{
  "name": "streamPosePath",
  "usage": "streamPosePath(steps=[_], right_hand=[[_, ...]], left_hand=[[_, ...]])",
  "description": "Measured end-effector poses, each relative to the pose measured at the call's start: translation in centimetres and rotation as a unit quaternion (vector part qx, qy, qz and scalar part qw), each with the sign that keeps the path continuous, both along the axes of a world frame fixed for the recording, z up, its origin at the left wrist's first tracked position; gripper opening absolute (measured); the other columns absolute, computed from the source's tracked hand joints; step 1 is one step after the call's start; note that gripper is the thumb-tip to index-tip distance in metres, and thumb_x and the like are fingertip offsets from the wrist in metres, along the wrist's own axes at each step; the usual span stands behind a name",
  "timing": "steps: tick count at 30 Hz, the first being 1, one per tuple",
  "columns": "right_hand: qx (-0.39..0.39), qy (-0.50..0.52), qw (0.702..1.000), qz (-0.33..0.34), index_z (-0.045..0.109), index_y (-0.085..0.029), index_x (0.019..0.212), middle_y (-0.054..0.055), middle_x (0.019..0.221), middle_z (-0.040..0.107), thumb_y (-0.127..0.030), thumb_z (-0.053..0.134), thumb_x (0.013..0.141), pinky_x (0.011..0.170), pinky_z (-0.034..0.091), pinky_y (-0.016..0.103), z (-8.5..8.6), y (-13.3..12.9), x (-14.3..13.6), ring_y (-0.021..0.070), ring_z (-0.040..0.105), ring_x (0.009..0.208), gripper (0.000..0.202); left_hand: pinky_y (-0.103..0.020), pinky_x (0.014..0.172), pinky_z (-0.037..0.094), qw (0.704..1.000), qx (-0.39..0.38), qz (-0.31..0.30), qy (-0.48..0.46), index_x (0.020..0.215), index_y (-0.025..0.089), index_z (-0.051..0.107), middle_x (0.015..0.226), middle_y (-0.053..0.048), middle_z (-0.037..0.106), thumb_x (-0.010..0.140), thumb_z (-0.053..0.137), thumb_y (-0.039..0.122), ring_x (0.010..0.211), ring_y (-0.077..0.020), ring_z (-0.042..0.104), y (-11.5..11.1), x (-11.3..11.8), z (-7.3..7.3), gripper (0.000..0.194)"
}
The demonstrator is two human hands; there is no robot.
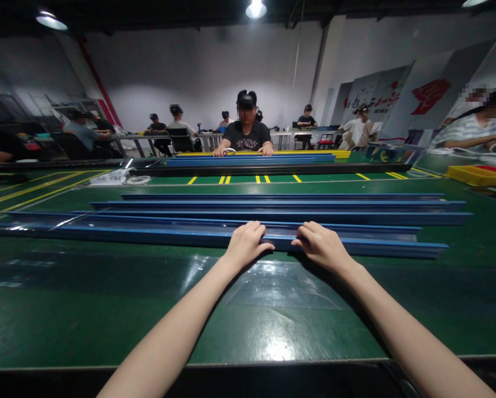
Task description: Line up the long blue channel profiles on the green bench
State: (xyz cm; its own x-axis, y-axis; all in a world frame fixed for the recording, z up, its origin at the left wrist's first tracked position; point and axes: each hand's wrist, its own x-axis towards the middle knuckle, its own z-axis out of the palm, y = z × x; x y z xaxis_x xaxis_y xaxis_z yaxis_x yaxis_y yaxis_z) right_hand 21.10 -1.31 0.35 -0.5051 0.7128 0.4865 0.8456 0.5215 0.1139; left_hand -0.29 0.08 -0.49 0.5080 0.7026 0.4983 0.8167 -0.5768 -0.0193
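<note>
A long blue channel strip lies across the green table, nearest of several blue strips. My left hand grips it near the middle, fingers over its top and thumb along the near side. A short way to the right, my right hand is closed on the same strip with curled fingers. Behind it lie more blue strips, roughly parallel. Clear plastic film is spread flat on the table in front of the strip, below my hands.
The green table has yellow line marks. Farther back lie a black bar and more blue strips. Opposite, a person rests both hands near them. A yellow tray stands at the right, and a white bundle at the left.
</note>
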Motion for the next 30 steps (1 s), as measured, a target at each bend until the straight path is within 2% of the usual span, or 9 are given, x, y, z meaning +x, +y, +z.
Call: streamPosePath(steps=[9,19,30], right_hand=[[0.009,-0.018,1.0,-0.011,0.051,-0.017,0.073,0.004,0.075,0.055,-0.037,0.037,0.085,0.057,0.029,0.024,0.21,-0.08,-0.28,0.0148,0.047,0.071,0.026],[-0.003,-0.025,1.0,-0.009,0.05,-0.017,0.072,0.004,0.072,0.055,-0.035,0.038,0.083,0.052,0.024,0.024,0.56,0.11,0.09,0.0135,0.048,0.067,0.024],[-0.018,-0.041,0.999,-0.018,0.05,-0.018,0.073,0.004,0.073,0.056,-0.035,0.037,0.084,0.051,0.023,0.024,0.64,0.12,0.08,0.0139,0.05,0.068,0.024]], left_hand=[[-0.026,0.059,0.034,0.999,-0.01,0.032,0.013,0.07,0.018,0.051,0.075,0.0,0.059,0.068,0.055,0.056,0.073,-0.0156,0.052,-0.02,0.24,0.54,0.038],[-0.026,0.058,0.032,0.998,0.032,0.013,0.043,0.075,0.017,0.052,0.077,-0.002,0.059,0.074,0.043,0.059,0.073,-0.0163,0.052,0.04,0.0,0.28,0.043],[-0.026,0.057,0.033,0.998,0.043,0.014,0.048,0.074,0.018,0.052,0.077,-0.001,0.059,0.073,0.046,0.058,0.074,-0.0164,0.052,0.04,-0.01,0.09,0.041]])
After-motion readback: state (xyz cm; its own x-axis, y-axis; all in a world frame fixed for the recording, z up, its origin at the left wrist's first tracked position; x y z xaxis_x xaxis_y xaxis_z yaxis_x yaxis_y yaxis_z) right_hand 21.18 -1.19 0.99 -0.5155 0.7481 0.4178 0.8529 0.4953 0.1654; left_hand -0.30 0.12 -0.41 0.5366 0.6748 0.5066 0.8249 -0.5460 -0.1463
